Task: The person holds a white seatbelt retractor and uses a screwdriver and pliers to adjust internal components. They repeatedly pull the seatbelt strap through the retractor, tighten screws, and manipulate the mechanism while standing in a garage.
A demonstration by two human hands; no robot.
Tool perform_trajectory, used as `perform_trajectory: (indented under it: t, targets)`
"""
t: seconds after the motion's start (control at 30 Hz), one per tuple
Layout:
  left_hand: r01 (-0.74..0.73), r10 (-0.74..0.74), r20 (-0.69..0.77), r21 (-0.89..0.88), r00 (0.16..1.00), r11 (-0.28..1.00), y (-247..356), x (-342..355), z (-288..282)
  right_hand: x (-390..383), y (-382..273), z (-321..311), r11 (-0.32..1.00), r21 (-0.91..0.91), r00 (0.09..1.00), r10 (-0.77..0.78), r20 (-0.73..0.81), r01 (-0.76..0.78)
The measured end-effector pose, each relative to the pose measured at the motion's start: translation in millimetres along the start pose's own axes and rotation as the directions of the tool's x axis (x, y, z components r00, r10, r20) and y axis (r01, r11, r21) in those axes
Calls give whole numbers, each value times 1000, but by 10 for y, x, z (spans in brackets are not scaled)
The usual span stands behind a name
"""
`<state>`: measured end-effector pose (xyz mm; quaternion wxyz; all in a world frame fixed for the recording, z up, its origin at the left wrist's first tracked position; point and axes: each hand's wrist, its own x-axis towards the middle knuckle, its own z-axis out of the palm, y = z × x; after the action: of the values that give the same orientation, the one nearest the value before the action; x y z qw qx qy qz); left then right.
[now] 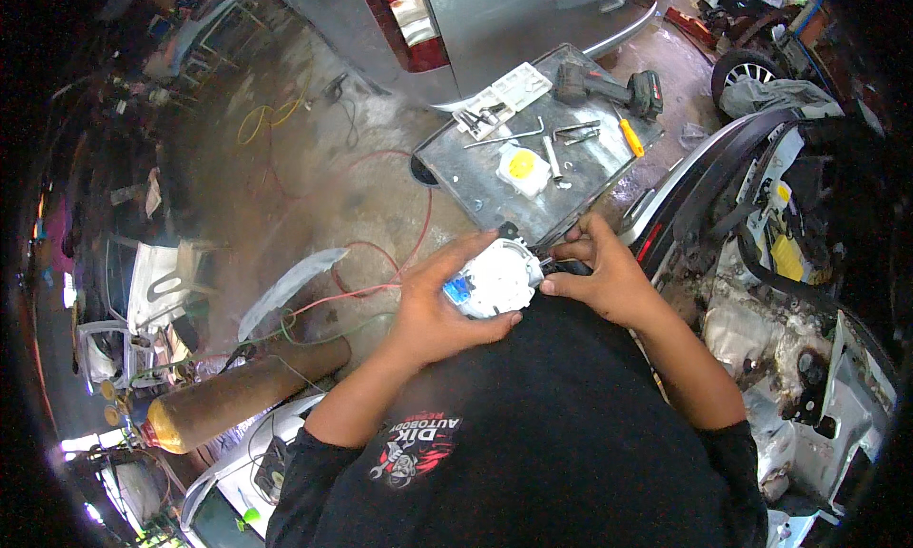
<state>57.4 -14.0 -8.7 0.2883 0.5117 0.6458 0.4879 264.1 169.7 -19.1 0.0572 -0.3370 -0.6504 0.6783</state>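
In front of my chest, my left hand point(447, 301) is wrapped round a round white plastic-looking part point(499, 280), its thumb along the lower edge and its fingers along the upper one. A blue piece point(457, 289) shows on the part's left side, and a small black piece point(510, 232) sits at its top. Against the right side of the part, the fingers and thumb of my right hand point(601, 277) close on a black piece point(568, 268). The fingers partly hide that piece, so its exact kind does not show.
Beyond my hands a grey work surface point(456, 173) bears a cordless power tool point(594, 84), an orange screwdriver point(631, 137), a socket tool point(552, 158), a bit case point(502, 101) and a white-yellow package point(524, 171). A gas cylinder point(247, 391) lies left; hoses cross the floor. An opened car body point(761, 339) stands right.
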Motion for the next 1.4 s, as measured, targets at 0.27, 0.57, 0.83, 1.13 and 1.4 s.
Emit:
perform_trajectory:
  t: [0.27, 0.57, 0.83, 1.13, 1.4]
  targets:
    - [-136, 164, -99, 242, 981, 961, 27, -12, 94, 21, 91, -34, 990, -51, 991, -129, -25, 128]
    - [-112, 158, -116, 331, 981, 937, 93, 19, 85, 80, 184, -78, 1000, 11, 999, -15, 33, 15]
    - [-113, 142, -83, 283, 986, 952, 36, -26, 82, 31, 353, -86, 993, 114, 996, -13, 92, 2]
    - [105, -95, 162, -52, 982, 993, -150, 77, -244, -61, 274, -39, 979, -172, 992, -101, 76, 113]
    - [211, -169, 182, -246, 969, 946, -314, 70, -175, -120, 252, -117, 937, -269, 975, -209, 75, 222]
